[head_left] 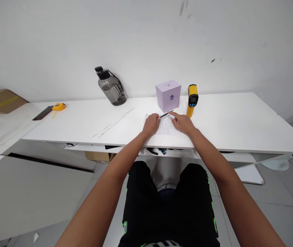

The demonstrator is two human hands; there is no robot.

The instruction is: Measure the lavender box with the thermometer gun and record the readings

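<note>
A thin dark pen [165, 115] slants just above a sheet of printed paper [165, 127] near the middle of the desk. My left hand [152, 124] is closed around the pen's near left end. My right hand [183, 123] rests at the paper's right side, its index finger stretched out to the pen's upper part and its thumb apart from it. Right behind the pen stands a lilac box [168, 96] with a dark purple emblem. A yellow and black infrared thermometer [192, 99] stands upright to the box's right.
A large grey water bottle [112, 88] stands by the wall on the left. Farther left lie an orange tape measure [59, 106], a dark flat object [43, 113] and a cardboard box [3, 101]. Under the white desk [239, 123] runs a shelf with various items.
</note>
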